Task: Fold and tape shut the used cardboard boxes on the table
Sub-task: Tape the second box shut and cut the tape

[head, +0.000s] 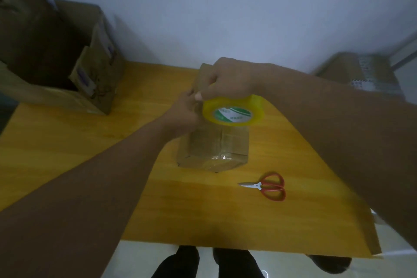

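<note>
Taping step: the right grip (pixel 228 79) clasps the tape (pixel 234 110) over the box (pixel 216 144) at the table (pixel 90 142) centre. The left grip (pixel 182 113) pinches at its 9 o'clock edge, seemingly the loose end. Next, probably: draw a strip along the seam, then fetch the scissors (pixel 267 186) at 4 o'clock.

Showing bare up to frame edges: left forearm (pixel 90 176), right forearm (pixel 338 124); left grip (pixel 180 110), right grip (pixel 228 81) going bare too. Below, legs (pixel 180 264) wearing dark, near-black clothing, blurring into one mass; garment type not reading clearly.
</note>
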